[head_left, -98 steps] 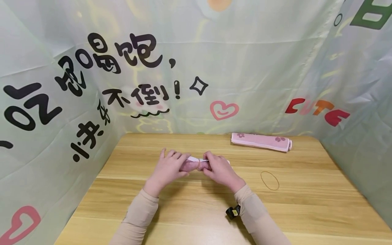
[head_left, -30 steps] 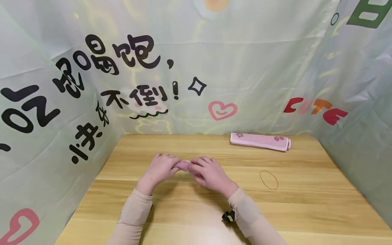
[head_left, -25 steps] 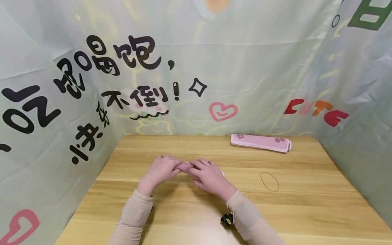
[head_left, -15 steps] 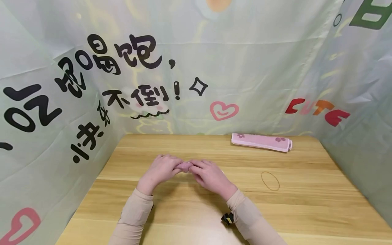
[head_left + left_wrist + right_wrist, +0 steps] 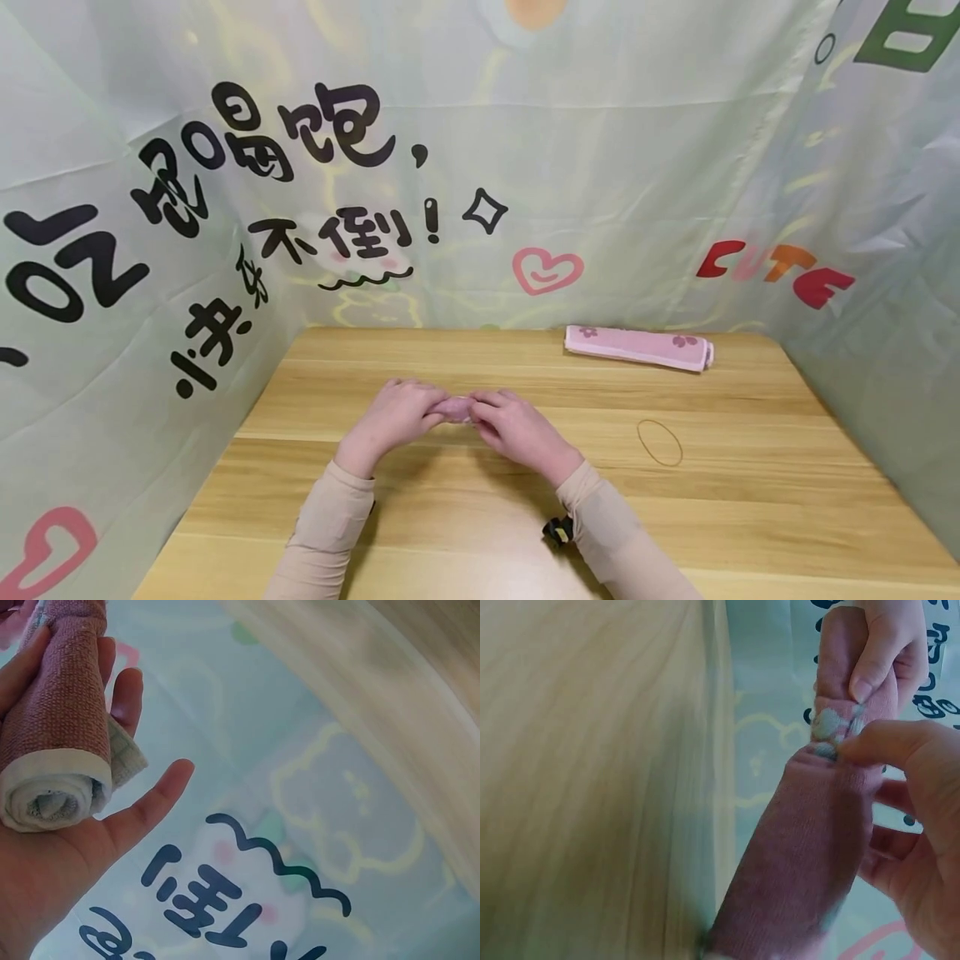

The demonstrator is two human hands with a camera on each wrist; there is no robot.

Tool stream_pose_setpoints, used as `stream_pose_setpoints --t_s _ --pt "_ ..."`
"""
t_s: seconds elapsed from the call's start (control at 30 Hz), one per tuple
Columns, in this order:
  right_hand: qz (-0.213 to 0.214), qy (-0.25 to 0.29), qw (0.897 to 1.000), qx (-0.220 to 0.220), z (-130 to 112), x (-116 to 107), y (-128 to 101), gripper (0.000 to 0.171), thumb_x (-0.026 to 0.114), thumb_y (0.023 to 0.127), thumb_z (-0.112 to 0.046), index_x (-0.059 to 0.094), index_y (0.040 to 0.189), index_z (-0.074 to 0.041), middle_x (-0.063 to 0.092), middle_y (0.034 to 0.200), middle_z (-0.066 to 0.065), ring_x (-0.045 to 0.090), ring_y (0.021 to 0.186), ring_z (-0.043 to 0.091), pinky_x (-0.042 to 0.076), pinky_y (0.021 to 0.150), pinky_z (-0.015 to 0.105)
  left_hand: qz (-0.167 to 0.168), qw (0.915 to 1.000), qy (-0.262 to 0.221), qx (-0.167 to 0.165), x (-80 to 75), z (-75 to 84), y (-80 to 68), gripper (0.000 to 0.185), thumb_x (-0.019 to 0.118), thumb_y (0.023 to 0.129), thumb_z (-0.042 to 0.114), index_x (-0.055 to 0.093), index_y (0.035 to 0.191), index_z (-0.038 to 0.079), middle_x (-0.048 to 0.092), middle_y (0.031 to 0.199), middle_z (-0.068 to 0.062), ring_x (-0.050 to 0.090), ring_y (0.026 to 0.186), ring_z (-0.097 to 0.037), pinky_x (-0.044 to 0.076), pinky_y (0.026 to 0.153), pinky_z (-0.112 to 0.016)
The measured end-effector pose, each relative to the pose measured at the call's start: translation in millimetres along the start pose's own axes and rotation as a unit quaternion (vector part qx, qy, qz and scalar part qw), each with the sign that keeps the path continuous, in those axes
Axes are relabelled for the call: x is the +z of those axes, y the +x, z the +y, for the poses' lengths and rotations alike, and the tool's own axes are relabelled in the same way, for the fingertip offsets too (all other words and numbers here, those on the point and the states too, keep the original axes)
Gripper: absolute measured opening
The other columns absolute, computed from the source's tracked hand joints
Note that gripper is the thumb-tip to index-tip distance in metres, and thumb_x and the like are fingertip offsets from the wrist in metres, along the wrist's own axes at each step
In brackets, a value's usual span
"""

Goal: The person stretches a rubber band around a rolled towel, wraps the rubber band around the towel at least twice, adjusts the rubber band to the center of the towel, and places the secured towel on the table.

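Note:
A rolled pink towel (image 5: 452, 408) is held level between both hands above the wooden table. My left hand (image 5: 397, 411) grips its left half; in the left wrist view the roll (image 5: 64, 712) lies across the palm, its white spiral end toward the wrist and the little finger stretched out. The right hand (image 5: 519, 427) pinches the towel near its middle, where the right wrist view shows a drawn-in waist with a pale patterned patch (image 5: 827, 726). The right thumb (image 5: 885, 742) presses at this waist, close to the left thumb. Whether a rubber band sits there now I cannot tell.
A second rolled pink towel (image 5: 637, 347) with darker flower shapes lies at the table's back right. A loose tan rubber band (image 5: 660, 442) lies to the right of the right hand. Printed cloth walls (image 5: 637, 167) stand behind and at both sides of the table (image 5: 750, 517).
Earlier a band showed round the towel's middle between hands set wider apart. Both hands have since shifted left and the right has closed in, covering that spot. Lately its fingers have edged slightly right.

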State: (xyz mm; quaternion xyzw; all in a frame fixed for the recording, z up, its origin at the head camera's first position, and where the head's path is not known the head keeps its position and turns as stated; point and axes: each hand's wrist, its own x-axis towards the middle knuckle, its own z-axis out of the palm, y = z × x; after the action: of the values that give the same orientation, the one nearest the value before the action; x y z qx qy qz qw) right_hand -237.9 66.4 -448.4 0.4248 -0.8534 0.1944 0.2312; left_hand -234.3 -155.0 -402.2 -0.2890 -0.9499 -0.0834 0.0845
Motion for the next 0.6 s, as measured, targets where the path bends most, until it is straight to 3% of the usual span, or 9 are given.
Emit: stream_pose_setpoints --t_s 0.3,0.6 --pt "0.062 -0.049 0.997 -0.018 1.6 2.6 -1.1 0.02 0.076 0.084 -0.017 0.068 0.102 -0.016 0.069 0.113 0.005 0.066 0.094 0.021 0.058 0.079 0.032 -0.005 0.9999 -0.014 -0.007 -1.4 -2.0 -0.2 0.016 0.065 0.092 0.037 0.071 0.1 0.024 0.074 0.099 0.006 0.066 0.095 -0.019 0.049 0.087 -0.049" --pt "0.048 -0.029 0.997 -0.046 0.0 2.2 1.0 0.013 0.076 0.084 -0.017 0.066 0.092 -0.015 0.069 0.104 0.003 0.066 0.091 0.019 0.056 0.083 0.031 -0.028 0.9992 -0.028 0.001 -1.1 -2.1 -0.2 0.019 0.064 0.093 0.034 0.071 0.107 0.024 0.073 0.106 0.006 0.066 0.102 -0.02 0.047 0.093 -0.052"
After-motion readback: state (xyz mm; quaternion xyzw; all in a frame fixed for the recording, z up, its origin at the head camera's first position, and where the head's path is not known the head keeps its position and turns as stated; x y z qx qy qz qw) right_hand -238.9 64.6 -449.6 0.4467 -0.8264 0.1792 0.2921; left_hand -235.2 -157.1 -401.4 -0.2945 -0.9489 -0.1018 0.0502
